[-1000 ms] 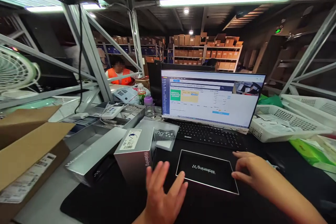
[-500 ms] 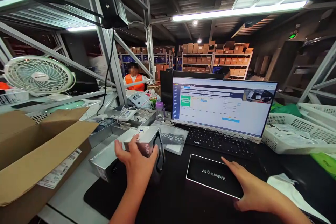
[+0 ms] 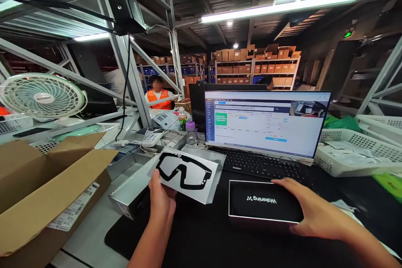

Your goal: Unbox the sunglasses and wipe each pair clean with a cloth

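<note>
Left hand [image 3: 162, 199]: fingers holding tilted white carton [image 3: 192, 176] printed with black eyewear, right of silver box [image 3: 134, 182]; right hand [image 3: 315, 211]: fingers clasping right end of black "Wakening" box [image 3: 262, 200], in front of keyboard [image 3: 260, 168]

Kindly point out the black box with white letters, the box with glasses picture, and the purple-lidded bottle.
Black box with white letters [image 3: 263, 201]: head view, its top face.
Box with glasses picture [image 3: 188, 176]: head view, its printed face.
Purple-lidded bottle [image 3: 191, 137]: head view, its clear side.
</note>
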`<state>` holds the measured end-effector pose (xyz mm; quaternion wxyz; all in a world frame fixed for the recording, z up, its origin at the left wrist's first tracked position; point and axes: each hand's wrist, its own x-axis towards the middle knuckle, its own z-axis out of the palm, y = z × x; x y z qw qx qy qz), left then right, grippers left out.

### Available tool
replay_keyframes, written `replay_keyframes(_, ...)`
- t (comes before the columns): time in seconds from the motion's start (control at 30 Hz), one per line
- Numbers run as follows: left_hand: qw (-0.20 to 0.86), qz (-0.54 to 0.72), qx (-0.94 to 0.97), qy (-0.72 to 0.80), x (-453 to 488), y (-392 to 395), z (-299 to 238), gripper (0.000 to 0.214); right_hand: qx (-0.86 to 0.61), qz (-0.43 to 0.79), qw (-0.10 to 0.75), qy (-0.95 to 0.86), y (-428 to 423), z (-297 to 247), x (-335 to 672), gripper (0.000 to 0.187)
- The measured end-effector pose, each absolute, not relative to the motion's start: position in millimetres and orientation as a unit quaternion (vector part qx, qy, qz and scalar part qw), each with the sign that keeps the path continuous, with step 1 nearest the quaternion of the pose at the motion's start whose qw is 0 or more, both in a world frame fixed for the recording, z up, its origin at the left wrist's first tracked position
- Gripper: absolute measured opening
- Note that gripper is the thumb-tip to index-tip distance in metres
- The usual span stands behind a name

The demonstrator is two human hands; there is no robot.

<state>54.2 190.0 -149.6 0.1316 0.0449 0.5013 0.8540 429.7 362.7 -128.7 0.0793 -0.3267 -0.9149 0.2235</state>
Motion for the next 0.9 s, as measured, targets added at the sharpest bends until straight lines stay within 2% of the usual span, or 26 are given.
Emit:
replay_keyframes(0.1,0.228,0.841,0.020,0.491,67,192,-148,0.027,-0.315,0.213,0.148,-0.913,360,-111,441,0.097)
replay_keyframes(0.2,0.270,0.835,0.002,0.479,76,194,-148,0.025,-0.310,0.225,0.213,-0.899,355,-102,442,0.094)
replay_keyframes(0.27,0.291,0.831,-0.004,0.474,79,196,-149,0.027,-0.313,0.231,0.227,-0.893,350,-100,438,0.094)
replay_keyframes(0.6,0.359,0.783,-0.016,0.508,92,208,-159,0.024,-0.370,0.234,0.129,-0.890,346,-105,438,0.097)
replay_keyframes(0.9,0.352,0.764,-0.003,0.541,101,215,-169,0.023,-0.387,0.217,0.097,-0.891,347,-105,447,0.104)
